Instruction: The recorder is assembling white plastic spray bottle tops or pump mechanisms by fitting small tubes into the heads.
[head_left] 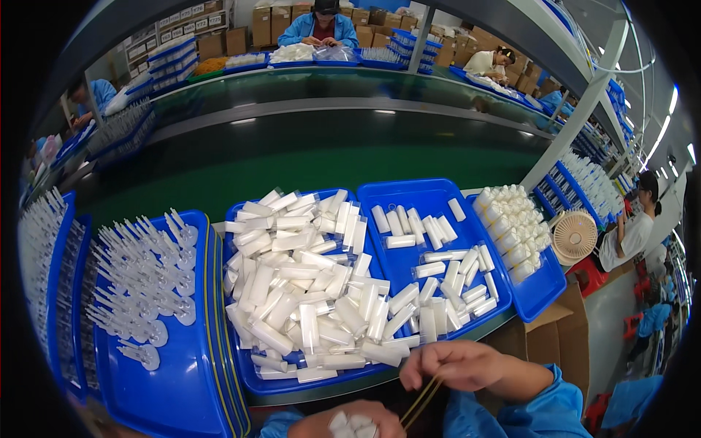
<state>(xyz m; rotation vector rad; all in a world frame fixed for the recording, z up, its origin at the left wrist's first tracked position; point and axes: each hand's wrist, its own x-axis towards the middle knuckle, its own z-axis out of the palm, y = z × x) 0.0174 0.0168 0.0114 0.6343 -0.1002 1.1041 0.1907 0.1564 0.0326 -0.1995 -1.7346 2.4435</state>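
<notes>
My left hand point(318, 421), partly cut off by the lower edge, is closed around a bundle of small white tubes point(354, 425), their ends showing. A thin yellowish rubber band point(421, 403) stretches from near this bundle up to my right hand point(467, 366), whose bent fingers pinch its upper end. Just beyond my hands, a blue tray point(252, 382) holds a heap of white cylinders point(277, 299) in clear wrappers. More wrapped cylinders point(431, 230) lie spread in the blue tray point(376, 191) to its right.
At left, stacked blue trays point(157, 398) carry white pieces with round bases and thin stems point(150, 270). White bottle-like pieces point(511, 226) stand in a right-hand tray point(540, 292), near a round fan point(575, 238) and a cardboard box point(558, 343). Beyond runs a green conveyor point(314, 150); people work across it.
</notes>
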